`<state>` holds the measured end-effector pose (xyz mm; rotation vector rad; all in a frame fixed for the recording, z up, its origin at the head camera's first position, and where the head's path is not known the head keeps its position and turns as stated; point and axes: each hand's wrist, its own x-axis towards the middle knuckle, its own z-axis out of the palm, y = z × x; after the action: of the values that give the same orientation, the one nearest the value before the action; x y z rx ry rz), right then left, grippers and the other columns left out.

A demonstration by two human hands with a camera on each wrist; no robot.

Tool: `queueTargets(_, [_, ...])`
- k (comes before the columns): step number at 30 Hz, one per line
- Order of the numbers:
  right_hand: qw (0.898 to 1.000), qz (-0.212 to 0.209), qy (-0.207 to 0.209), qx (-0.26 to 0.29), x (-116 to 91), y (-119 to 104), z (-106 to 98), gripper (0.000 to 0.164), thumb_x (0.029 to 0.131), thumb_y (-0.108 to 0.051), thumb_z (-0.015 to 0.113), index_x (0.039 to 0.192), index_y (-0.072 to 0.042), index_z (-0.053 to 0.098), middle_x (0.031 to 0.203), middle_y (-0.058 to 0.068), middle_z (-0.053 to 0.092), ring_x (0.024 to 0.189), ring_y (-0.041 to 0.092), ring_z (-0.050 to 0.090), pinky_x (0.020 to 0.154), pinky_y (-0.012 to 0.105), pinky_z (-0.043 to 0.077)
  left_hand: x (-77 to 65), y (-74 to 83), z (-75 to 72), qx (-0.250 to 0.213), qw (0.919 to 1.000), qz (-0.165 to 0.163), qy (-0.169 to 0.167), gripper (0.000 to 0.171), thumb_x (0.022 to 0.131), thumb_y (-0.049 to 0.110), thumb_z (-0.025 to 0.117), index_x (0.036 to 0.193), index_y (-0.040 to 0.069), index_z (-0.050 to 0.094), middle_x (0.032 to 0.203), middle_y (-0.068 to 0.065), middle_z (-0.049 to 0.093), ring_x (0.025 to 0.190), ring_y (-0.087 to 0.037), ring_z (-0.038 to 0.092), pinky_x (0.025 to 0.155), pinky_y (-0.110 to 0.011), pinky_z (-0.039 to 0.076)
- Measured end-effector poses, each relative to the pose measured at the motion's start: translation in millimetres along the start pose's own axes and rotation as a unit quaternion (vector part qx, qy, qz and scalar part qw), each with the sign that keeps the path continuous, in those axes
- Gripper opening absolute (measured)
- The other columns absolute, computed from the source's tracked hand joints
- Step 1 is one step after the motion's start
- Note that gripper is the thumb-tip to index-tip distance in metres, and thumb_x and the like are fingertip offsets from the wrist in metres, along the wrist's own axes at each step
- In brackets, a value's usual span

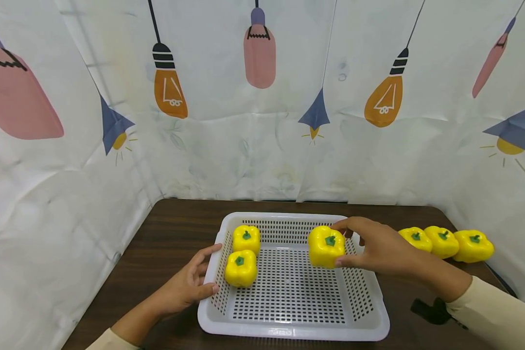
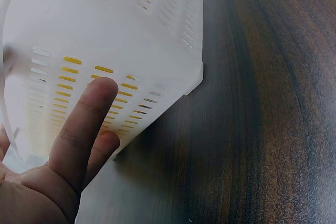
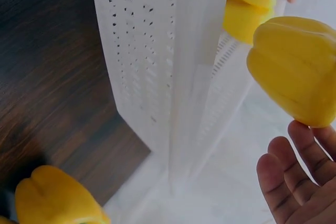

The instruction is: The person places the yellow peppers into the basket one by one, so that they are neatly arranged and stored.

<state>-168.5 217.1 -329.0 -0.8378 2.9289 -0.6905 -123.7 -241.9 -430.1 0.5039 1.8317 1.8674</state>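
A white plastic basket (image 1: 288,333) with slotted walls stands on the dark table. Two yellow bell peppers with green stems, the rear one (image 1: 246,238) and the front one (image 1: 240,269), lie inside along its left wall. My left hand (image 1: 181,287) holds the basket's left rim, thumb and forefinger over the edge; the left wrist view shows other fingers (image 2: 86,124) along the outer wall. With my right hand (image 1: 372,245) I pinch a third bell pepper (image 1: 325,248) over the basket's right part, between thumb and fingers. It appears raised above the basket floor.
Right of the basket, several more yellow bell peppers (image 1: 443,242) lie in a row on the brown table (image 1: 179,228), partly behind my right forearm. A white cloth (image 1: 227,160) with printed lamps hangs behind the table and at both sides.
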Motion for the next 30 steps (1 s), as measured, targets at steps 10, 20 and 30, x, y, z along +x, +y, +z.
queueTargets(10, [1.000, -0.019, -0.013, 0.002, 7, -10, 7, 0.079, 0.074, -0.070, 0.079, 0.137, -0.027, 0.058, 0.118, -0.015, 0.061, 0.103, 0.011, 0.057, 0.081, 0.037, 0.053, -0.1, -1.1, 0.5, -0.004, 1.0000, -0.001, -0.001, 0.086, 0.099, 0.004, 0.063, 0.160, 0.021, 0.005, 0.143, -0.034, 0.040, 0.117, -0.051, 0.061, 0.086, -0.060, 0.057])
queueTargets(20, [0.999, -0.036, -0.018, 0.003, 16, -20, 16, 0.078, 0.075, -0.069, 0.079, 0.137, -0.027, 0.059, 0.120, -0.016, 0.061, 0.103, 0.008, 0.057, 0.082, 0.036, 0.054, 0.2, -0.1, 0.4, -0.006, 1.0000, -0.008, 0.001, 0.086, 0.100, 0.004, 0.063, 0.160, 0.021, 0.004, 0.144, -0.034, 0.039, 0.117, -0.051, 0.061, 0.086, -0.060, 0.057])
queueTargets(30, [0.998, -0.050, -0.022, 0.000, 22, -29, 25, 0.079, 0.075, -0.073, 0.075, 0.136, -0.026, 0.060, 0.124, -0.015, 0.062, 0.106, 0.012, 0.060, 0.089, 0.039, 0.054, 0.5, 0.7, 0.7, -0.002, 1.0000, -0.008, 0.000, 0.085, 0.100, 0.005, 0.063, 0.160, 0.021, 0.004, 0.143, -0.033, 0.040, 0.116, -0.051, 0.061, 0.085, -0.059, 0.057])
